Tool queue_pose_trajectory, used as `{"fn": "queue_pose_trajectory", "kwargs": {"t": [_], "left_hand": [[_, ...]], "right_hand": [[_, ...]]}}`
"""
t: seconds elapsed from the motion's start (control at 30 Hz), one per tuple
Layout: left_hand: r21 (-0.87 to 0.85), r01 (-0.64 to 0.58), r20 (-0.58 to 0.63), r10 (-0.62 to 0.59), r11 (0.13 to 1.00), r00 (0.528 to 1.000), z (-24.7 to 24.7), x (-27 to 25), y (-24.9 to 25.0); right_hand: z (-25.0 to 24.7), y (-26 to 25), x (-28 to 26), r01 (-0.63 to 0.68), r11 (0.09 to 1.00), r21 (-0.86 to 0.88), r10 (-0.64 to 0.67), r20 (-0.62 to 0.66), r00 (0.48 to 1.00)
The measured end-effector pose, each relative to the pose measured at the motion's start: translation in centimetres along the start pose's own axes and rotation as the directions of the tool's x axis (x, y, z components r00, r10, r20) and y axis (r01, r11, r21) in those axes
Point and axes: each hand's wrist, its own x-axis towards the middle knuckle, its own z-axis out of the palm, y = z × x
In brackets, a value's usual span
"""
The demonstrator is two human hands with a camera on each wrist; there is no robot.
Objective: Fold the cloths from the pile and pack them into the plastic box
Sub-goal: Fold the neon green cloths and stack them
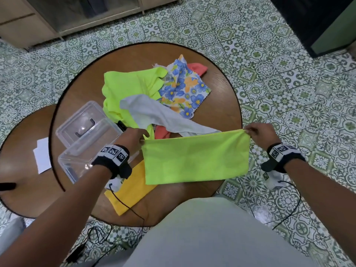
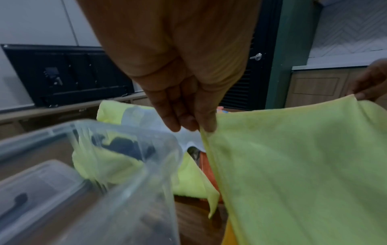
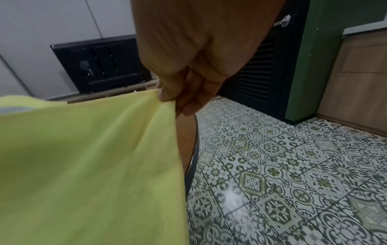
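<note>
Pinching lime cloth (image 1: 194,158) corners: left hand (image 1: 133,137), right hand (image 1: 260,132).

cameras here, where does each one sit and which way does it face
Head: worn on the head, faces down at the round table; both forearms and hands show, stretching the lime cloth.
Left wrist: looks along the left hand past the plastic box.
Right wrist: looks along the right hand over tiled floor.
Shared: all three show the lime cloth.
</note>
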Motion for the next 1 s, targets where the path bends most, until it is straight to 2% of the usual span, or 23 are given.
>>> {"fn": "queue_pose_trajectory", "kwargs": {"t": [0.13,0.2,0.27,0.3,0.33,0.4,0.47,0.57,0.63,0.7,0.73,0.77,0.83,0.87,0.9,1.0], "left_hand": [[0.06,-0.102,-0.005,0.103,0.993,0.995,-2.5,-0.9,0.1],[0.037,-0.153,-0.141,0.157,0.987,0.977,-4.4,-1.6,0.2],[-0.006,-0.21,-0.343,0.196,0.978,0.919,-6.5,-2.4,0.4],[-0.007,-0.228,-0.396,0.207,0.974,0.895,-7.3,-2.7,0.5],[0.018,-0.236,-0.395,0.224,0.972,0.891,-8.0,-2.7,0.6],[0.116,-0.231,-0.303,0.256,0.966,0.918,-8.6,-2.8,0.7],[0.142,-0.229,-0.3,0.262,0.963,0.917,-9.4,-2.8,0.9],[0.099,-0.244,-0.408,0.263,0.965,0.874,-11.0,-3.2,1.0],[0.039,-0.239,-0.41,0.233,0.97,0.882,-11.8,-3.8,0.7],[-0.099,-0.248,-0.399,0.19,0.964,0.897,-12.5,-4.7,0.5],[-0.231,-0.265,-0.393,0.159,0.936,0.906,-12.9,-5.3,0.5],[-0.405,-0.282,-0.381,0.12,0.87,0.917,-13.4,-6.1,0.7],[-0.717,-0.272,-0.321,0.043,0.642,0.946,-13.8,-7.0,1.3],[-0.784,-0.244,-0.301,-0.005,0.57,0.954,-13.9,-7.0,1.5],[-0.817,-0.209,-0.286,-0.064,0.537,0.956,-13.8,-6.6,1.9],[-0.856,-0.105,-0.256,-0.238,0.507,0.937,-13.0,-5.2,3.6]], "right_hand": [[-3.2,-1.6,-1.2,0.015,0.993,0.118,-0.007,-0.069,0.998],[-5.7,-2.7,-1.8,0.067,0.973,0.22,-0.034,-0.148,0.988],[-8.2,-3.7,-2.4,0.146,0.941,0.307,-0.063,-0.266,0.962],[-9.2,-4.2,-2.5,0.171,0.932,0.32,-0.07,-0.306,0.949],[-9.9,-4.6,-2.6,0.181,0.933,0.311,-0.078,-0.315,0.946],[-10.4,-5.3,-2.8,0.166,0.949,0.268,-0.08,-0.302,0.95],[-10.8,-5.9,-2.6,0.172,0.951,0.257,-0.078,-0.339,0.938],[-11.6,-6.4,-2.9,0.231,0.932,0.28,-0.111,-0.387,0.916],[-12.2,-7.0,-3.3,0.262,0.926,0.271,-0.137,-0.406,0.903],[-13.2,-7.5,-3.9,0.288,0.913,0.288,-0.146,-0.429,0.891],[-13.7,-7.6,-4.3,0.301,0.897,0.325,-0.142,-0.433,0.89],[-14.3,-7.8,-4.6,0.322,0.871,0.371,-0.14,-0.442,0.886],[-15.0,-8.4,-4.7,0.332,0.824,0.459,-0.096,-0.465,0.88],[-15.0,-8.9,-4.5,0.309,0.824,0.476,-0.056,-0.473,0.879],[-14.8,-9.3,-4.0,0.27,0.836,0.478,-0.011,-0.477,0.879],[-13.1,-11.1,-2.9,0.114,0.861,0.495,0.125,-0.424,0.897]]}}
